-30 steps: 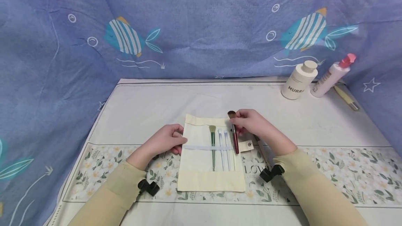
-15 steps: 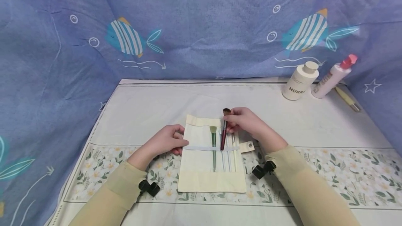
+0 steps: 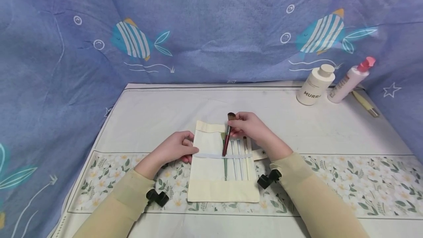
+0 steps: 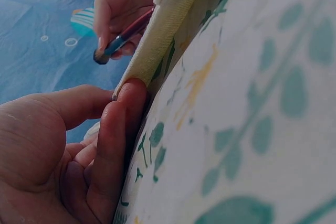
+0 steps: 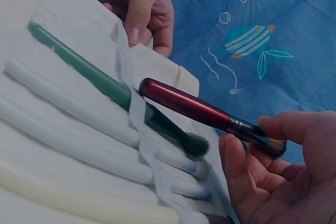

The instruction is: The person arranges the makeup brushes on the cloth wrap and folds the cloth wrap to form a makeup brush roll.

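Note:
A cream fabric brush roll point(image 3: 223, 191) lies unrolled on the table, an elastic band point(image 3: 206, 155) running across it. Under the band sit a green brush point(image 5: 89, 69), two pale blue-white brushes and a cream-handled brush point(image 3: 247, 164). My left hand point(image 3: 175, 146) pinches the roll's left edge, thumb above and a finger beneath in the left wrist view. With thumb and fingers my right hand point(image 3: 250, 127) holds a red-handled makeup brush point(image 5: 184, 100) by its ferrule end, bristles up. Its handle tip overlaps the band beside the green brush.
A white bottle point(image 3: 314, 87) and a pale pump bottle point(image 3: 346, 85) with a pink top stand at the back right, a yellow-handled brush point(image 3: 365, 104) lying behind them. A blue fish-print curtain point(image 3: 211, 28) hangs behind the table. The roll's snap tab point(image 3: 259, 154) points right.
My right hand has carried the red brush leftward across the roll, from its right edge to over the green brush. The left hand keeps its hold on the edge.

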{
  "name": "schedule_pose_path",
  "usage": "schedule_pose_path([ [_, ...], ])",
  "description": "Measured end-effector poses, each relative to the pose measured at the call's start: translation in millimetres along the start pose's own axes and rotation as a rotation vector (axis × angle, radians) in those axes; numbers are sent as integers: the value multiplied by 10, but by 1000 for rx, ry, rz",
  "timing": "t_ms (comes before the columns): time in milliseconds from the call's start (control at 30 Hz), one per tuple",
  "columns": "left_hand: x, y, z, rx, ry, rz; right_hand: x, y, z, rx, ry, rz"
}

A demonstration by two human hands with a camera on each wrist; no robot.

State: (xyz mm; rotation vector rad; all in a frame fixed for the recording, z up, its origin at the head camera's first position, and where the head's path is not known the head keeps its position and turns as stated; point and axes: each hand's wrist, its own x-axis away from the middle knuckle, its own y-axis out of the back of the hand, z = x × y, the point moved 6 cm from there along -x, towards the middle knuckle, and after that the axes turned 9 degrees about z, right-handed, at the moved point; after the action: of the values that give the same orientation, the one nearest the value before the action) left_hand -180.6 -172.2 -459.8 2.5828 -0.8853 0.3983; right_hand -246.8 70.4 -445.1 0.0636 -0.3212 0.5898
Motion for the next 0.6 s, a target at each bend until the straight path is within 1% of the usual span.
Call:
schedule_pose_path([
  [200, -4, -15, -4, 3, -4, 1, -3, -30, -20, 1, 6, -12],
  [400, 7, -13, 2, -9, 10, -10, -20, -67, -50, -8, 30, 7],
  [600, 5, -14, -11, -10, 16, -11, -25, -95, -55, 2, 18, 10],
])
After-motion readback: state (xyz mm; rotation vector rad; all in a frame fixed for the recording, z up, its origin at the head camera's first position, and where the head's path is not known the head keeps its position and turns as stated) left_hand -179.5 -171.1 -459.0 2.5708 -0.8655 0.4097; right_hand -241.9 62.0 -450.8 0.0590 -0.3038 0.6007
